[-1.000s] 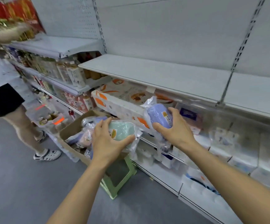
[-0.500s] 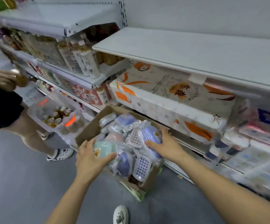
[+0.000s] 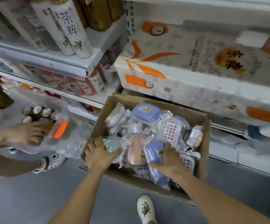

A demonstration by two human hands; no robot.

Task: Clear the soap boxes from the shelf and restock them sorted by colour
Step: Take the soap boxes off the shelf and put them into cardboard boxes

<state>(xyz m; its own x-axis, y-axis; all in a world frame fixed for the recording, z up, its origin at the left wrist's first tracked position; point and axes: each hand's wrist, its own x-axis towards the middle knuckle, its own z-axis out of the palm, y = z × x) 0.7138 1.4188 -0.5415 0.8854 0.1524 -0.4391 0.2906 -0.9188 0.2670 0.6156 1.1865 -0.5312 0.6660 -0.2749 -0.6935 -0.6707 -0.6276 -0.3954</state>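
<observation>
A brown cardboard box stands on the floor below the shelves, filled with several plastic-wrapped soap boxes in blue, pink, green and white. My left hand grips a green soap box at the box's near-left corner. My right hand grips a blue soap box and holds it down among the others at the near side. A pink soap box lies between the two, and another blue one sits at the far side.
A large orange-and-white paper pack fills the shelf above the box. Bottles line the shelves at left. Another person's hand reaches into a clear bin of cans at left. My shoe is on the grey floor.
Both hands moved down from the shelf into the cardboard box, carrying the green and blue soap boxes. The view tilted down toward the box and floor.
</observation>
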